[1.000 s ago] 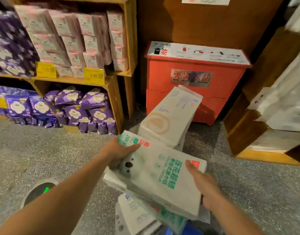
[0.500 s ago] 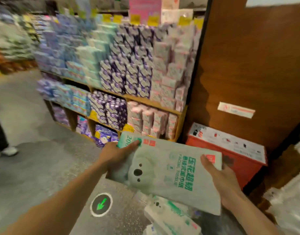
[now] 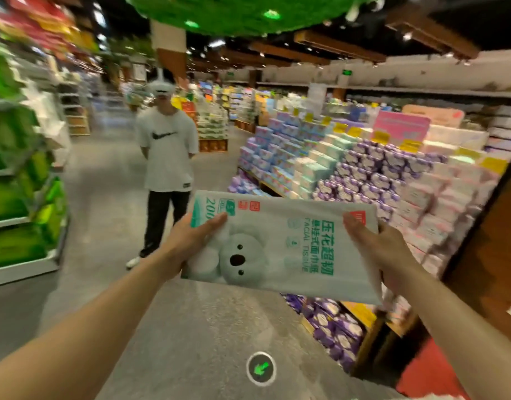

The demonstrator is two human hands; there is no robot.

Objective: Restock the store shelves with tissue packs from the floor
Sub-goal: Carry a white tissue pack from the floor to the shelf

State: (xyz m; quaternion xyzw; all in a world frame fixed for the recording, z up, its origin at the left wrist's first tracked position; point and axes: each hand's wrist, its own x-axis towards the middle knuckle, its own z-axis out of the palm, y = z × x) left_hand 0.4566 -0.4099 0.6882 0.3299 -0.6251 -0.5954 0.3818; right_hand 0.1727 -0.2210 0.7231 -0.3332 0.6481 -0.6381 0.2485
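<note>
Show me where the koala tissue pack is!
The koala tissue pack sits mid-frame in the head view, gripped between left hand and right hand, shelves to its right.

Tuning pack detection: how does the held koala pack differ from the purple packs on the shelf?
The koala pack is pale grey-green with green lettering; the purple packs are purple and white. The koala pack is held in the air by the left hand and right hand; the purple packs sit stacked on the shelf. Both look soft-wrapped.
</note>
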